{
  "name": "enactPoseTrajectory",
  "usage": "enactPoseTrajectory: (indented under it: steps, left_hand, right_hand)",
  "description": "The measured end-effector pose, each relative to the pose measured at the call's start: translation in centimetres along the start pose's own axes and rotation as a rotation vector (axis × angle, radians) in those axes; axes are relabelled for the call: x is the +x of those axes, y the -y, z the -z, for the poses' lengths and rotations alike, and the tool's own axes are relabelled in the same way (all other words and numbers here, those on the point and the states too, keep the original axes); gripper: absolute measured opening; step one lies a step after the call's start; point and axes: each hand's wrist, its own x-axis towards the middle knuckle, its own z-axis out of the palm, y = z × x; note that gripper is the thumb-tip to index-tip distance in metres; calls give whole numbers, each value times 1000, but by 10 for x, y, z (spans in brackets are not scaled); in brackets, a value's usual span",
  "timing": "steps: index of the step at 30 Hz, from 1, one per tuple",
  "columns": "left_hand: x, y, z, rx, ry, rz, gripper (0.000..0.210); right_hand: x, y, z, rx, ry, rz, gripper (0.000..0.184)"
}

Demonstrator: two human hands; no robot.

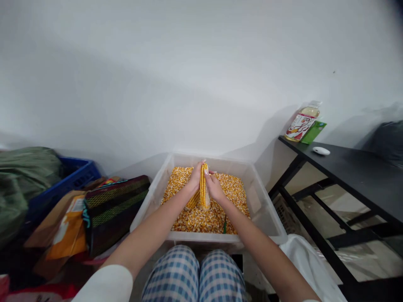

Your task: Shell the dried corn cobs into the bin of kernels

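Between my two hands a yellow corn cob (204,191) stands nearly upright, with a paler bare strip along its right side. My left hand (195,177) is wrapped round its left side near the top. On the right, my right hand (214,184) grips the cob with the thumb laid against it. Another corn cob (192,201) lies lower left, partly hidden behind my left wrist. Below is a bed of loose corn kernels (201,221) inside a translucent plastic bin (267,209). A thin green object (224,225) sticks up among the kernels near the front.
To the right, a black table (352,167) holds a bottle (302,121), a green packet (314,132) and a white oval object (321,151). At left are a blue crate (78,174), a dark mesh bag (116,209) and cardboard. A white wall rises behind the bin.
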Motion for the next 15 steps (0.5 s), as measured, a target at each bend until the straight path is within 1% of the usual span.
enactPoseTrajectory:
  steps: [3, 7, 12, 15]
  left_hand:
    - [-3, -1, 2, -3, 22, -10, 36]
    - [-7, -3, 1, -21, 72, 26, 38]
    - [-6, -2, -5, 27, 73, 55, 33]
    - [-10, -4, -6, 28, 68, 56, 32]
  right_hand:
    - [1, -6, 1, 46, 10, -23, 66]
    - [5, -7, 4, 156, 20, -105, 72]
    - [7, 1, 4, 169, -5, -15, 64]
    - [7, 2, 4, 223, -4, -22, 63]
